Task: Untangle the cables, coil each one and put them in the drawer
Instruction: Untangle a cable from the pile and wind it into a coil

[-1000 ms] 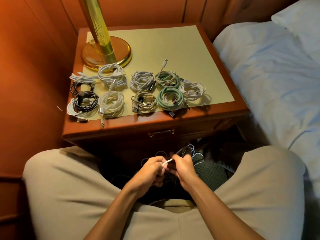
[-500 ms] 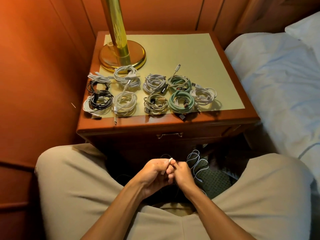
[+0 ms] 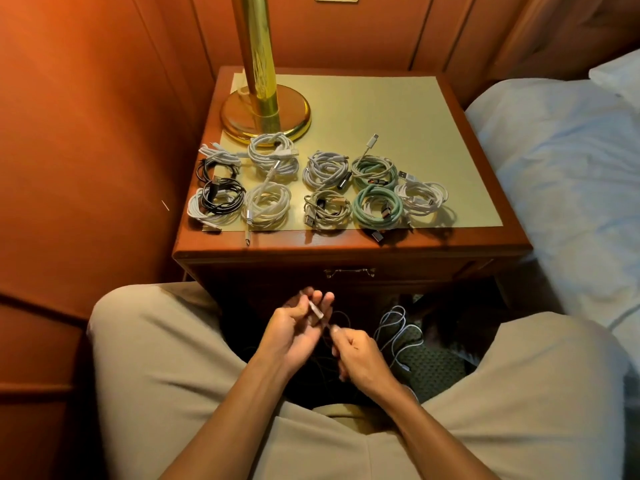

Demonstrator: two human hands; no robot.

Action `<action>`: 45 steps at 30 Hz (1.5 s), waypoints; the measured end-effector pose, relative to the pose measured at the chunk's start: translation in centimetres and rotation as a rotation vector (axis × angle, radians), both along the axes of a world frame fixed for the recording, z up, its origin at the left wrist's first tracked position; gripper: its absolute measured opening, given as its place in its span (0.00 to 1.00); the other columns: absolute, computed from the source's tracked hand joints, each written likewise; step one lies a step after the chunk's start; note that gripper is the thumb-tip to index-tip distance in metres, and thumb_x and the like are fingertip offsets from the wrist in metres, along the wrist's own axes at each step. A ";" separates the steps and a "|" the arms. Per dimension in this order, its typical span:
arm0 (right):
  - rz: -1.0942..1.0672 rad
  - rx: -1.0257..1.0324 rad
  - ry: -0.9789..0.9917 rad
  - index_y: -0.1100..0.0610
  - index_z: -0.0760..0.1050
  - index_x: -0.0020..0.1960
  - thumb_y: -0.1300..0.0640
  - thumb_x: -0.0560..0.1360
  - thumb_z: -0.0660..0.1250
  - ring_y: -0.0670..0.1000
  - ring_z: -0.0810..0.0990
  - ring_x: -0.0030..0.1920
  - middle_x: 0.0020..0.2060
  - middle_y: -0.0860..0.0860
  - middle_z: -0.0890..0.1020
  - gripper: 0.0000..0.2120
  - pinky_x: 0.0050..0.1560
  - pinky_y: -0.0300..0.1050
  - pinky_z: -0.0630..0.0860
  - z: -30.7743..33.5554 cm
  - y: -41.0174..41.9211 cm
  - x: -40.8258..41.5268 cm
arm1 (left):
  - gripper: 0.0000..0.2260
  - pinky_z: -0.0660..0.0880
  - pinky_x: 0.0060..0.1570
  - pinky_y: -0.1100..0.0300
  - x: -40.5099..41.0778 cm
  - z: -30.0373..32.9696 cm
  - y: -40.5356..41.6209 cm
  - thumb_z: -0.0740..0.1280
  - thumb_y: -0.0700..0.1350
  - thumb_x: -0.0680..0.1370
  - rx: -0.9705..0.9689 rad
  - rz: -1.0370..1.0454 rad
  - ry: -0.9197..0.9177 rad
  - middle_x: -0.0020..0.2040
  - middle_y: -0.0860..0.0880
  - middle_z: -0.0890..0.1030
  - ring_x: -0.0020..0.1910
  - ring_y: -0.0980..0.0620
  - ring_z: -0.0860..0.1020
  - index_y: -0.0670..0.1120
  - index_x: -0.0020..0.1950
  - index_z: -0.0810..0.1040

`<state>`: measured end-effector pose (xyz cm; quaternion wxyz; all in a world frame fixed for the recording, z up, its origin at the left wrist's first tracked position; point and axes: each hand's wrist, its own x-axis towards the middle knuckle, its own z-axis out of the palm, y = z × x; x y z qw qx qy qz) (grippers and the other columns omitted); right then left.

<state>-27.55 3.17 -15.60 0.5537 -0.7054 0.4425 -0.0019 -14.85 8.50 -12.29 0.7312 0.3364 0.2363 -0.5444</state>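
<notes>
Between my knees my left hand (image 3: 294, 327) holds the white plug end of a cable (image 3: 316, 309) against its fingers. My right hand (image 3: 360, 358) pinches the same cable just below the plug. Loose white cable loops (image 3: 394, 327) hang beside my right hand, over the floor. Several coiled cables lie in two rows on the nightstand top (image 3: 398, 109): white ones (image 3: 273, 157), green ones (image 3: 377, 207) and a black one (image 3: 221, 195). The drawer (image 3: 415, 271) under the top is closed, with a brass handle (image 3: 349, 271).
A brass lamp base (image 3: 265, 114) stands at the back left of the nightstand. A bed with white sheets (image 3: 571, 174) lies to the right. Wood panelling (image 3: 86, 150) closes off the left. Green carpet (image 3: 433, 368) shows between my legs.
My hands have drawn apart a little. The left hand's fingers have straightened with the plug across them, and the right hand has slid down the cable. The view has tilted up.
</notes>
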 end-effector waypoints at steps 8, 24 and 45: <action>0.504 -0.134 0.153 0.54 0.77 0.38 0.48 0.76 0.65 0.50 0.79 0.33 0.29 0.49 0.78 0.12 0.36 0.49 0.74 3.5 -1.3 -2.9 | 0.08 0.73 0.61 0.49 -0.2 -1.5 0.4 0.58 0.33 0.82 0.166 -0.038 -0.267 0.41 0.43 0.85 0.55 0.42 0.82 0.38 0.50 0.77; 0.080 -0.182 -0.152 0.60 0.78 0.33 0.55 0.75 0.65 0.50 0.82 0.30 0.29 0.56 0.82 0.14 0.36 0.53 0.80 5.0 -5.3 -0.7 | 0.08 0.75 0.51 0.56 -3.1 -1.2 0.6 0.56 0.37 0.81 -0.194 -0.671 -0.439 0.35 0.45 0.71 0.35 0.50 0.72 0.38 0.46 0.74; 0.521 -0.331 -0.086 0.53 0.75 0.49 0.53 0.79 0.64 0.48 0.75 0.34 0.34 0.46 0.76 0.04 0.38 0.49 0.73 1.8 1.3 -1.1 | 0.23 0.59 0.30 0.60 1.6 0.3 2.4 0.49 0.62 0.82 -0.205 0.019 -0.124 0.31 0.51 0.62 0.28 0.54 0.60 0.46 0.37 0.66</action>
